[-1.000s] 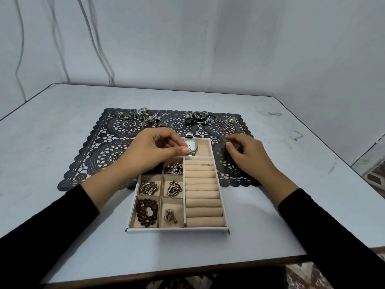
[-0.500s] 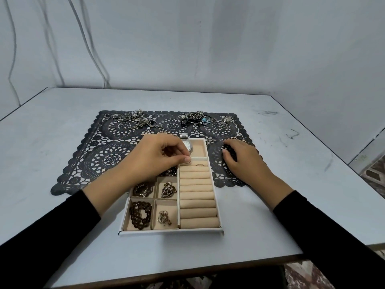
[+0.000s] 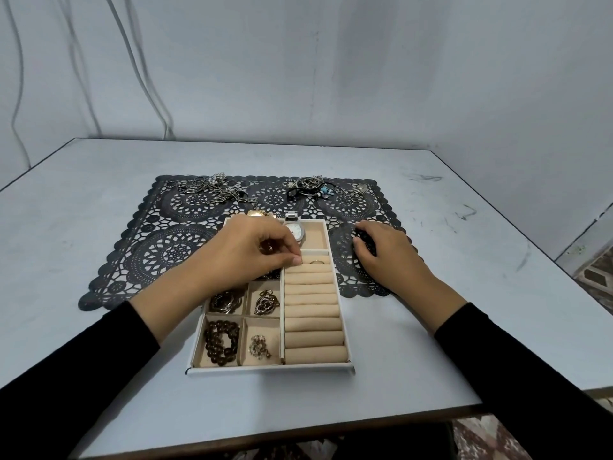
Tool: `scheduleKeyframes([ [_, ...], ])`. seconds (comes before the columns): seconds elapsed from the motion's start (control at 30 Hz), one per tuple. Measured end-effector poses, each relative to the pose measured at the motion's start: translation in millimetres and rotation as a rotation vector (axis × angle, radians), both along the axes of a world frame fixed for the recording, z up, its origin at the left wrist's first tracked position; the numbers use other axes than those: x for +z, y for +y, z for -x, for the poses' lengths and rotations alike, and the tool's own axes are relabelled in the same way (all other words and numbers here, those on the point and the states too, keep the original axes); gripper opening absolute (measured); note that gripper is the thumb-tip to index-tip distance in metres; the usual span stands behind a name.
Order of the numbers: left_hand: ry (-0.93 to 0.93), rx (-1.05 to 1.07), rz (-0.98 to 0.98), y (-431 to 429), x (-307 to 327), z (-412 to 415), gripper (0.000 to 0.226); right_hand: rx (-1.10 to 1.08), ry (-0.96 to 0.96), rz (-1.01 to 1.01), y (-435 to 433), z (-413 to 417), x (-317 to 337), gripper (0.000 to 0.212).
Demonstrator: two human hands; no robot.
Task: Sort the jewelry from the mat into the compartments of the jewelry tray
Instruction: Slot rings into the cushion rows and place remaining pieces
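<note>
"Jewelry (image 3: 232, 194), those tangled metal pieces: how much of it is sorted?"

"About half, I judge. On the pale grey bench (image 3: 99, 234) a black lace-cut mat (image 3: 159, 257) lies across the middle. The white jewelry tray with beige lining (image 3: 268, 369) sits toward the near edge, its far end on the mat."

"The hands?"

"The left hand (image 3: 245, 257) is over the tray's far half, fingers curled, thumb meeting forefinger at the far end of the beige ring rolls (image 3: 313, 323). Whether a piece sits in that pinch I cannot tell. The right hand (image 3: 388, 257) is on the mat just right of the tray, fingers bent, tips down. Anything under them is hidden."

"What is left?"

"Two heaps along the mat's far edge: silver chains and rings (image 3: 205, 187) toward the left, a dark cord tangle with blue beads (image 3: 311, 189) toward the right. Most rolls are bare."

"And done?"

"A silver round-faced watch (image 3: 295, 230) lies in the far compartment. A gold watch (image 3: 258, 213) shows at the far rim, in or out I cannot tell. The small left compartments hold a brown bead bracelet (image 3: 221, 341), gold-toned hoops (image 3: 225, 301), a gold heart-shaped pendant (image 3: 266, 303) and a small sparkly cluster (image 3: 259, 347). One thin ring (image 3: 316, 261) sits in the farthest roll."
</note>
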State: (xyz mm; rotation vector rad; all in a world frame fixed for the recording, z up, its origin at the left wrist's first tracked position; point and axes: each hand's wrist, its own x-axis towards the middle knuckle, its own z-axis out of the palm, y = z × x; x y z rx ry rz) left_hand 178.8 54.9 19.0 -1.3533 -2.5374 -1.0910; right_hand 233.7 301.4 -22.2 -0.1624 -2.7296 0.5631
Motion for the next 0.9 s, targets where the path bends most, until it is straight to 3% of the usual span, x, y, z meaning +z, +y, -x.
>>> scheduleKeyframes([
  [0.9, -0.012, -0.040, 0.111, -3.2, 2.9, 9.0, 0.012, 0.010, 0.003, 0.004, 1.6, 0.4, -1.1, 0.029],
])
